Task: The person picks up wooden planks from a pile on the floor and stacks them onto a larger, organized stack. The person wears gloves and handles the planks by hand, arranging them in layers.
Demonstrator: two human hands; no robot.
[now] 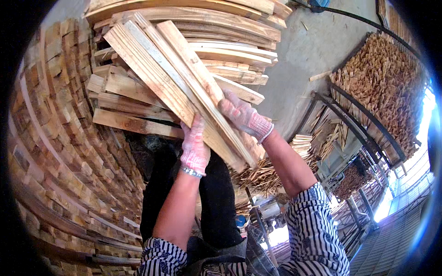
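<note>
A bundle of several wooden boards (172, 85) lies slantwise across both my gloved hands, its far end up to the left over a stack of planks. My left hand (194, 143), in a pinkish-white knit glove, grips the bundle's near left edge, thumb along the top board. On the other side my right hand (241, 113), gloved alike, is closed round the right edge. One board in the bundle has a greyish face; the others are pale yellow-brown. The fingers beneath the boards are hidden.
Beneath and beyond the bundle is a stack of planks (230, 30). Piled wood ends form a wall (69, 152) along the left. At the right stands a dark metal rack (363, 129) near a big heap of sticks (377, 83). Grey concrete floor (294, 60) shows between them.
</note>
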